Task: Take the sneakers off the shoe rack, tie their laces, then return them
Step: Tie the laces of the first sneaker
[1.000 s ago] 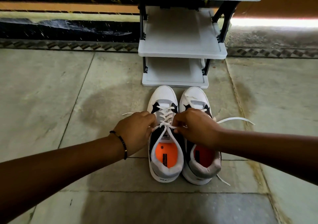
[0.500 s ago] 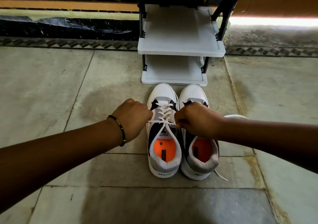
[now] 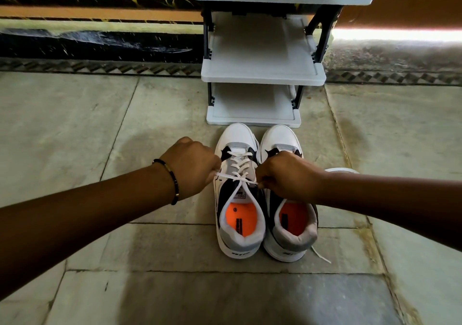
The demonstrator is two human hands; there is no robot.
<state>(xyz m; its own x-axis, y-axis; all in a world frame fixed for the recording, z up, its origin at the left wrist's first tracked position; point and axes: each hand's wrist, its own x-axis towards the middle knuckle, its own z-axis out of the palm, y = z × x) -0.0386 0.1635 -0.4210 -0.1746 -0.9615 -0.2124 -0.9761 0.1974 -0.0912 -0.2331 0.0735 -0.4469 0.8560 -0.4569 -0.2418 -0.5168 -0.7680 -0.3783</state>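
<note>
Two white, grey and black sneakers with orange insoles stand side by side on the floor, toes toward the rack: the left sneaker [image 3: 238,214] and the right sneaker [image 3: 291,232]. My left hand [image 3: 192,164] grips one end of the left sneaker's white lace [image 3: 238,176] at the shoe's left side. My right hand [image 3: 285,174] pinches the other end, above the right sneaker's tongue. The lace runs taut between both fists, crossed at the top eyelets. The right sneaker's laces lie loose, one end [image 3: 321,256] trailing by its heel.
A grey plastic shoe rack [image 3: 262,75] with black posts stands just beyond the sneakers' toes, its visible shelves bare. Stone floor tiles spread on all sides. A dark patterned wall base runs behind the rack.
Both hands have drawn apart sideways, pulling the left sneaker's lace tight and flat across the shoe. The view has shifted slightly downward.
</note>
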